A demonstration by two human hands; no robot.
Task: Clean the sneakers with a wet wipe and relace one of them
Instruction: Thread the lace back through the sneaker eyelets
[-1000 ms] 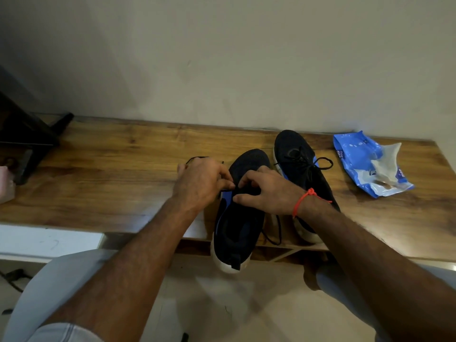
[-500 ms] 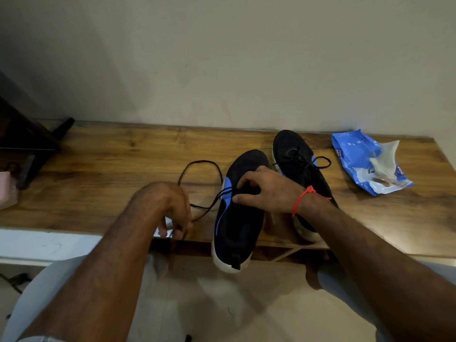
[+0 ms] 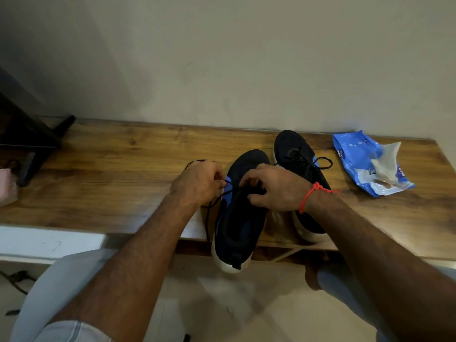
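Note:
Two black sneakers with blue trim and white soles stand on the wooden table [image 3: 111, 169]. The near sneaker [image 3: 237, 225] hangs its heel over the front edge. My left hand [image 3: 197, 183] pinches its black lace [image 3: 209, 206] at the shoe's left side. My right hand [image 3: 274, 188] grips the shoe's tongue and eyelet area. The far sneaker [image 3: 296, 154] sits laced behind my right hand. A blue wet-wipe pack [image 3: 362, 164] with a white wipe sticking out lies to the right.
A dark stand [image 3: 32, 141] and a pink object [image 3: 7, 186] sit at the table's left end. The wall runs close behind the table. My knees are below the front edge, over a pale floor.
My left hand has come back from the table's front edge to the near sneaker with the lace, which now lies shorter on the table. My right hand stays on the shoe.

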